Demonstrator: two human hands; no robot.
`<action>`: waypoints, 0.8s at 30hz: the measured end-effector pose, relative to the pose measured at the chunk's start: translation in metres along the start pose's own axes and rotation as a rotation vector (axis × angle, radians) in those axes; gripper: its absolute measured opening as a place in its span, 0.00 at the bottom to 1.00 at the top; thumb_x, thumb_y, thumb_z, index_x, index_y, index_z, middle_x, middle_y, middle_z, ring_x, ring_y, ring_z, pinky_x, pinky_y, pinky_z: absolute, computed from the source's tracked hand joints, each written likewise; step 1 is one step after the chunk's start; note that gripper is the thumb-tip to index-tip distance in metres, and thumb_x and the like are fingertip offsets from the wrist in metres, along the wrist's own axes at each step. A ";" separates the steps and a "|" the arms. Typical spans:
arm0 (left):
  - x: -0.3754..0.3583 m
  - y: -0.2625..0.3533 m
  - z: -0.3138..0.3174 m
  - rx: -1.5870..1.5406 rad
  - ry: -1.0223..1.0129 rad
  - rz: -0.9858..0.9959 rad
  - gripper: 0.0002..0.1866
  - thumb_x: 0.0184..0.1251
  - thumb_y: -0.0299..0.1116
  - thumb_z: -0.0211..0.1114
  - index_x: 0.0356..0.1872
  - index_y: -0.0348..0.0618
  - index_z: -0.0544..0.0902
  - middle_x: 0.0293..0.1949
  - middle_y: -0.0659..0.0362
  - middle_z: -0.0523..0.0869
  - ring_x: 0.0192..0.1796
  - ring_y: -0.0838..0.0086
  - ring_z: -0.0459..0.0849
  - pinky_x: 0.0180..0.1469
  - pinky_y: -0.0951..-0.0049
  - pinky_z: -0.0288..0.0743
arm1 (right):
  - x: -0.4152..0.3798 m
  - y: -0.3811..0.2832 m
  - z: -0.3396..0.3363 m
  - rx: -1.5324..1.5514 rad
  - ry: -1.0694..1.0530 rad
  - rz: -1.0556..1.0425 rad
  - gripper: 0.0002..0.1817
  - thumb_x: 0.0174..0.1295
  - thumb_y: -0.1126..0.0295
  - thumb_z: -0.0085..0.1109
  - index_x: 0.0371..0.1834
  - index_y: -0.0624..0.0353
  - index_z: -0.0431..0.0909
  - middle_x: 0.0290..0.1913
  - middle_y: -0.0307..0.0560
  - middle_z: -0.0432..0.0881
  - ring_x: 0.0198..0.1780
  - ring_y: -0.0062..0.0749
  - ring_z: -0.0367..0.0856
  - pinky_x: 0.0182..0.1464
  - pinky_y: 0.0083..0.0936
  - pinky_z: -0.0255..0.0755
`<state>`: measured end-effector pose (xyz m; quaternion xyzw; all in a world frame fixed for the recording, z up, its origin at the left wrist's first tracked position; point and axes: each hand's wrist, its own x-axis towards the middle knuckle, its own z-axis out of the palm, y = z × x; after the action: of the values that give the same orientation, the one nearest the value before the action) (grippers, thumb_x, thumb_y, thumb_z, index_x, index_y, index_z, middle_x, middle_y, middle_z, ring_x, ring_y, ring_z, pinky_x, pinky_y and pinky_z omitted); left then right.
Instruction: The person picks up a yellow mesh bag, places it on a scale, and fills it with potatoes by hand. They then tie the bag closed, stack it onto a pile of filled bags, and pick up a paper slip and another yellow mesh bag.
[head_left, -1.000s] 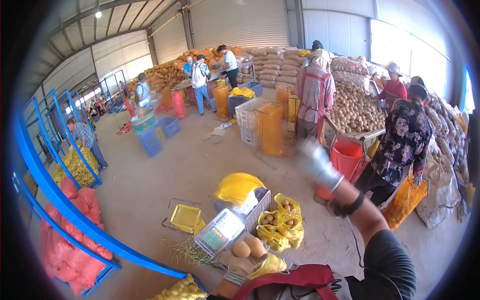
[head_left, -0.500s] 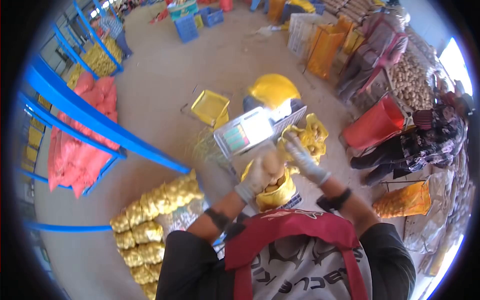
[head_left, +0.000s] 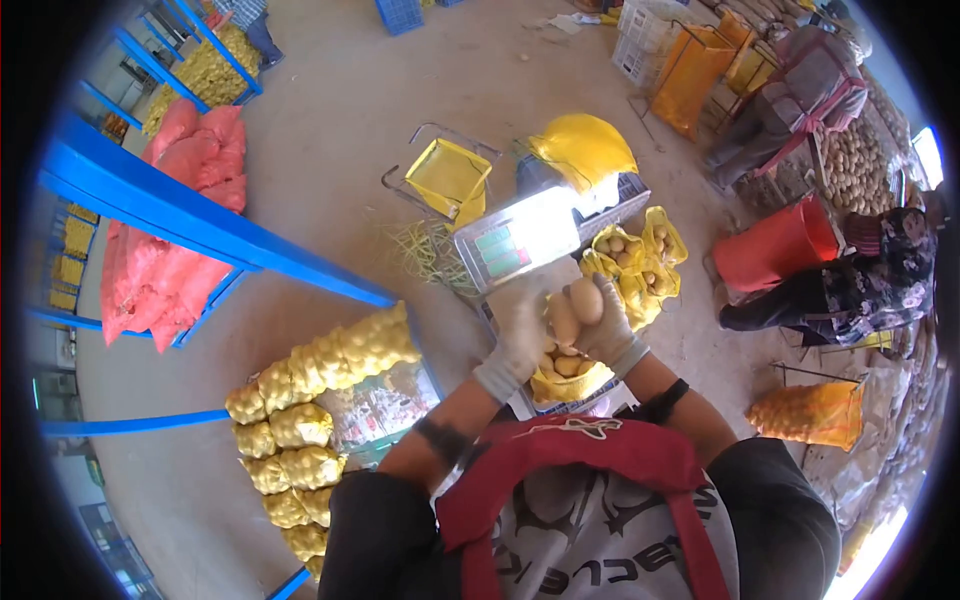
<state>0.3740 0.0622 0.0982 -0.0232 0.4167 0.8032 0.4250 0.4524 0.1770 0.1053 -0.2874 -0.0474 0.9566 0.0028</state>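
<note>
My right hand point(head_left: 607, 338), in a pale glove, is closed around a potato point(head_left: 586, 300) above an open yellow mesh bag point(head_left: 590, 384). A second potato point(head_left: 563, 320) sits between my two hands, touching the first. My gloved left hand point(head_left: 518, 332) is beside that second potato, its fingers smeared by motion. More potatoes point(head_left: 568, 365) show in the bag's mouth below. Just beyond my hands is a scale point(head_left: 500, 250) with a glaring top and green display panels. Several open yellow bags of potatoes point(head_left: 640, 262) stand to its right.
A yellow bag on a metal frame point(head_left: 450, 175) and loose green straps point(head_left: 430, 252) lie ahead. Filled yellow bags point(head_left: 330, 350) are stacked at left, near a blue beam point(head_left: 220, 235) and pink sacks point(head_left: 175, 250). Two people point(head_left: 860, 270) work at right by a red container point(head_left: 775, 245).
My right hand has come back from the yellow bags beyond and now holds a potato beside my left hand. The camera view has shifted slightly.
</note>
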 end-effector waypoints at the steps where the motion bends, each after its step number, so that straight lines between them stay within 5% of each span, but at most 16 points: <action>1: -0.010 0.016 -0.013 0.073 -0.051 0.010 0.26 0.63 0.52 0.52 0.55 0.45 0.68 0.57 0.57 0.70 0.60 0.69 0.66 0.58 0.64 0.60 | 0.005 -0.002 -0.001 -0.023 -0.020 -0.021 0.24 0.59 0.44 0.47 0.46 0.52 0.71 0.43 0.43 0.75 0.48 0.38 0.72 0.52 0.42 0.67; 3: -0.020 0.039 -0.045 -0.015 0.035 -0.031 0.30 0.61 0.55 0.52 0.56 0.43 0.67 0.57 0.57 0.69 0.59 0.67 0.67 0.58 0.63 0.60 | 0.020 -0.003 0.014 -0.017 -0.030 -0.085 0.26 0.60 0.41 0.40 0.43 0.53 0.71 0.44 0.44 0.74 0.50 0.40 0.71 0.51 0.51 0.65; 6: -0.043 0.045 -0.119 -0.272 0.159 -0.111 0.20 0.64 0.41 0.50 0.55 0.47 0.68 0.51 0.57 0.72 0.57 0.68 0.69 0.56 0.65 0.62 | 0.084 -0.015 0.042 0.010 -0.165 -0.046 0.25 0.59 0.42 0.42 0.44 0.53 0.71 0.45 0.44 0.74 0.51 0.40 0.70 0.50 0.53 0.64; 8: -0.059 0.030 -0.168 -0.173 0.279 -0.123 0.33 0.61 0.59 0.49 0.58 0.42 0.65 0.58 0.55 0.68 0.59 0.65 0.67 0.57 0.62 0.61 | 0.141 -0.030 0.079 -0.240 -0.348 -0.108 0.23 0.60 0.45 0.44 0.45 0.52 0.71 0.45 0.43 0.75 0.50 0.39 0.71 0.50 0.47 0.67; 10: -0.072 0.025 -0.185 -0.115 0.434 -0.185 0.33 0.62 0.58 0.48 0.58 0.43 0.65 0.58 0.55 0.68 0.58 0.64 0.68 0.56 0.61 0.62 | 0.188 -0.048 0.115 -0.395 -0.367 -0.148 0.20 0.61 0.52 0.49 0.47 0.56 0.69 0.42 0.44 0.75 0.48 0.32 0.72 0.52 0.29 0.67; 12: -0.074 0.020 -0.199 -0.056 0.571 -0.268 0.32 0.62 0.58 0.47 0.58 0.43 0.65 0.57 0.55 0.68 0.57 0.64 0.68 0.56 0.61 0.62 | 0.205 -0.053 0.137 -0.704 0.248 -0.422 0.17 0.59 0.54 0.52 0.44 0.55 0.72 0.44 0.45 0.75 0.47 0.36 0.74 0.45 0.37 0.72; 14: -0.079 0.004 -0.211 -0.030 0.413 -0.258 0.31 0.62 0.58 0.47 0.58 0.46 0.66 0.55 0.55 0.70 0.54 0.65 0.70 0.55 0.61 0.63 | 0.229 -0.072 0.101 -0.618 0.132 -0.316 0.15 0.61 0.59 0.51 0.44 0.57 0.72 0.45 0.47 0.75 0.47 0.36 0.74 0.44 0.38 0.73; 15: -0.075 0.005 -0.196 -0.026 0.444 -0.298 0.29 0.62 0.57 0.48 0.56 0.47 0.67 0.54 0.55 0.71 0.54 0.66 0.70 0.55 0.61 0.63 | 0.192 -0.058 0.109 -0.557 -0.040 -0.274 0.14 0.59 0.61 0.52 0.42 0.59 0.74 0.39 0.47 0.78 0.39 0.32 0.77 0.42 0.29 0.73; 16: -0.071 0.002 -0.182 -0.001 0.437 -0.299 0.27 0.62 0.57 0.49 0.53 0.47 0.68 0.51 0.56 0.73 0.53 0.66 0.70 0.54 0.61 0.64 | 0.148 -0.049 0.116 -0.613 -0.094 -0.268 0.15 0.60 0.61 0.51 0.43 0.60 0.73 0.40 0.47 0.79 0.43 0.32 0.76 0.44 0.32 0.73; 18: -0.061 -0.007 -0.156 0.247 0.276 -0.343 0.28 0.61 0.57 0.50 0.53 0.47 0.69 0.50 0.58 0.74 0.48 0.68 0.74 0.49 0.62 0.67 | 0.114 -0.051 0.083 -0.665 -0.167 -0.085 0.14 0.64 0.66 0.46 0.44 0.66 0.72 0.43 0.51 0.78 0.46 0.35 0.77 0.51 0.33 0.71; 19: -0.051 -0.017 -0.153 0.399 0.213 -0.372 0.29 0.60 0.58 0.50 0.53 0.46 0.69 0.49 0.59 0.74 0.46 0.69 0.75 0.46 0.62 0.69 | 0.107 -0.048 0.048 -0.647 -0.366 0.021 0.12 0.63 0.68 0.46 0.43 0.65 0.72 0.42 0.50 0.78 0.44 0.33 0.78 0.50 0.30 0.72; 20: -0.038 -0.035 -0.152 0.404 0.208 -0.390 0.29 0.60 0.58 0.50 0.53 0.46 0.69 0.49 0.59 0.74 0.46 0.69 0.75 0.46 0.62 0.69 | 0.104 -0.047 0.011 -0.557 -0.344 0.270 0.11 0.63 0.68 0.47 0.42 0.64 0.73 0.40 0.46 0.78 0.42 0.30 0.77 0.49 0.28 0.72; 21: -0.024 -0.058 -0.151 0.721 0.159 -0.318 0.27 0.61 0.56 0.52 0.50 0.44 0.72 0.44 0.60 0.75 0.41 0.71 0.76 0.41 0.66 0.70 | 0.093 -0.045 -0.025 -1.249 -0.375 0.188 0.10 0.63 0.70 0.45 0.43 0.61 0.74 0.40 0.48 0.79 0.41 0.33 0.78 0.47 0.26 0.72; 23: -0.007 -0.076 -0.139 1.045 0.094 -0.236 0.25 0.61 0.54 0.53 0.48 0.42 0.74 0.40 0.62 0.77 0.37 0.73 0.76 0.37 0.69 0.71 | 0.095 -0.029 -0.087 -2.641 -0.935 0.020 0.14 0.60 0.64 0.48 0.46 0.57 0.73 0.40 0.52 0.79 0.43 0.41 0.78 0.48 0.29 0.70; 24: -0.001 -0.078 -0.130 0.998 0.117 -0.246 0.21 0.62 0.49 0.55 0.42 0.40 0.77 0.35 0.59 0.79 0.34 0.73 0.78 0.34 0.71 0.72 | 0.085 -0.018 -0.094 -2.639 -0.927 0.015 0.14 0.60 0.64 0.48 0.46 0.57 0.73 0.40 0.52 0.79 0.43 0.41 0.78 0.48 0.29 0.70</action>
<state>0.3878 -0.0054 -0.0372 0.0887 0.7663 0.4480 0.4518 0.4329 0.2064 -0.0171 0.2601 -0.8967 0.2140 -0.2871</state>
